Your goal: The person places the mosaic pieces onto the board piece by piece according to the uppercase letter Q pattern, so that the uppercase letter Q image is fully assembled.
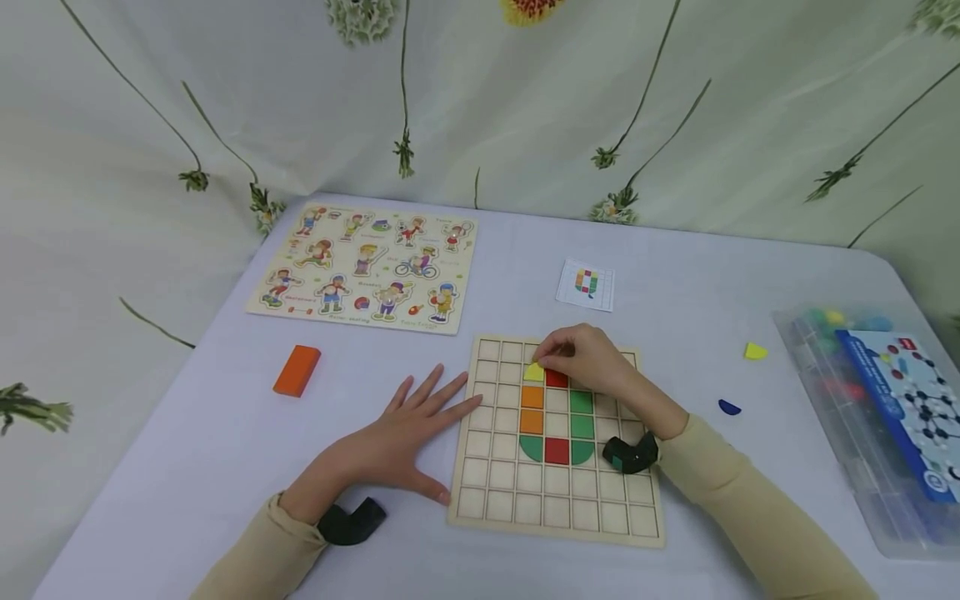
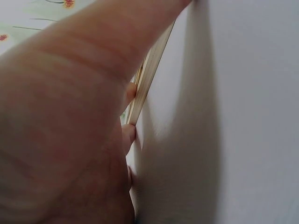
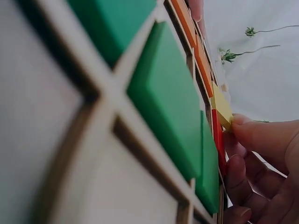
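Note:
A wooden grid board lies on the table with colored tiles in some cells. My right hand pinches a small yellow tile by its edge at a cell left of the upper red tile. In the right wrist view, thumb and finger meet at a corner of that yellow tile. Below it sit two orange tiles; green tiles stand on the right side, and a red tile lies between two rounded green ones. With fingers spread, my left hand touches the board's left edge.
A pattern card lies behind the board. To the back left is a picture puzzle, with an orange block before it. Rightward lie another yellow tile, a dark blue piece and a clear plastic case under a blue booklet.

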`<state>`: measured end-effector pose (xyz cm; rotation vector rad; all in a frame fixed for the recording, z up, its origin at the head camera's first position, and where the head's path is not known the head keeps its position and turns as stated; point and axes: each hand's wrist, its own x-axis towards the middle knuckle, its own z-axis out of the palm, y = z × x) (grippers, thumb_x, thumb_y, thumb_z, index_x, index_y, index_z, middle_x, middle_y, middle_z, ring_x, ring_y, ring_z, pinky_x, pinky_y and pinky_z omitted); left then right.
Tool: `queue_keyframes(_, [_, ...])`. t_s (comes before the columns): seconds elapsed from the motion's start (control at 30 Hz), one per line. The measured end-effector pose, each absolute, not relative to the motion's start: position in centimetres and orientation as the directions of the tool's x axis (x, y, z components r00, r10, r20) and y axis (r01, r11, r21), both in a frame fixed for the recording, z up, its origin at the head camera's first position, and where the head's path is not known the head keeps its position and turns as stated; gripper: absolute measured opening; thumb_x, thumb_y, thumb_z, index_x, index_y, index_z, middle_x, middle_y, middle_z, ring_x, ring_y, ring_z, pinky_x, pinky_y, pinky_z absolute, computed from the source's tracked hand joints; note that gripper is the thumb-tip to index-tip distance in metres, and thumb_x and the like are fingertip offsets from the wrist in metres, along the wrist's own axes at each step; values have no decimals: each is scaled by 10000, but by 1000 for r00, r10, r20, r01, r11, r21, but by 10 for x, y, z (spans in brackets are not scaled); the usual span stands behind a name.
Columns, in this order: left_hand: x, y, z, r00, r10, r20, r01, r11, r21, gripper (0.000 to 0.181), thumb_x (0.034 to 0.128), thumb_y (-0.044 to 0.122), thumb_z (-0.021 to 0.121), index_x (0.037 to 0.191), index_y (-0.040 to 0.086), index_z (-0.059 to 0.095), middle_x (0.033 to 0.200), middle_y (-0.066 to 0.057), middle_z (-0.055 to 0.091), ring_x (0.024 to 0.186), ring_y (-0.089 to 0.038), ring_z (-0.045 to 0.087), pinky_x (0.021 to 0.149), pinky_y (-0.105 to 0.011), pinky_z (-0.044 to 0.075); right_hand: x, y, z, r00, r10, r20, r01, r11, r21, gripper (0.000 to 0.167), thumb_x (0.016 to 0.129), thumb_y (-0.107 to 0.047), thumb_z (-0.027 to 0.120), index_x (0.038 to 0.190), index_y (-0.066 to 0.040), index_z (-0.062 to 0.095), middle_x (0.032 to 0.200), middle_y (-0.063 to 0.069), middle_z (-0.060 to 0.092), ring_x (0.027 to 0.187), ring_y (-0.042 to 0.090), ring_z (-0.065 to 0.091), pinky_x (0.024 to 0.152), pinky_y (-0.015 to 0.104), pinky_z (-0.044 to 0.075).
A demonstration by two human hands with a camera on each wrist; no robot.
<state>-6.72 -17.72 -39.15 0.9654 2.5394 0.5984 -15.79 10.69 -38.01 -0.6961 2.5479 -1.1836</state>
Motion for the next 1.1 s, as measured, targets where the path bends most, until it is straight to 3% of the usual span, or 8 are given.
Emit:
queue_keyframes(0.33, [-68,-178,-392,-702,691,-173,540,674,503,1118,636,605,757,1509,195,191,1560,-62,-2,1377,-297,-156,1032,-580,-76,-158,108,-375,-843,-538,-6,-362,576,-733,50,854,-89,687,860,-83,736,819,-34,645,699,151,511,629,288,433])
queue_keyframes(0.57, [-68,-179,-393,-701,694,-165,542,669,509,1111,638,611,751,1507,190,201,1560,-68,11,1380,-311,-139,1031,-588,-70,-159,143,-363,-900,-434,30,-288,543,-789,161,902,-134,636,998,-32,717,908,52,665,764,216,568,647,308,460])
queue_keyframes(0.7, [-68,-180,-394,-705,689,-166,543,676,498,1121,633,611,755,1509,197,192,1561,-57,0,1379,-297,-148,1034,-581,-67,-152,183,-370,-969,-239,64,-188,544,-818,261,924,-233,614,1063,-24,683,959,73,653,765,213,571,630,265,465])
queue_keyframes(0.8, [-68,-181,-394,-708,685,-172,541,683,491,1125,632,615,754,1510,200,186,1561,-49,-11,1378,-289,-156,1034,-579,-67,-139,211,-378,-998,-19,64,-63,570,-819,331,923,-317,601,1113,-53,665,987,58,638,777,159,571,581,226,454])
queue_keyframes(0.97, [-68,-182,-394,-708,683,-180,538,686,489,1123,636,620,749,1511,208,178,1561,-35,-23,1376,-279,-166,1035,-572,-76,-117,248,-387,-962,272,13,144,549,-823,375,929,-276,584,1228,-51,610,1079,40,583,785,79,541,546,184,437])
queue_keyframes(1.1, [-68,-182,-395,-705,687,-176,542,682,491,1126,636,624,745,1512,212,172,1561,-36,-24,1376,-277,-168,1034,-576,-72,-112,268,-392,-911,409,-55,273,498,-823,403,929,-292,573,1290,-113,578,983,-41,562,744,53,517,536,172,420])
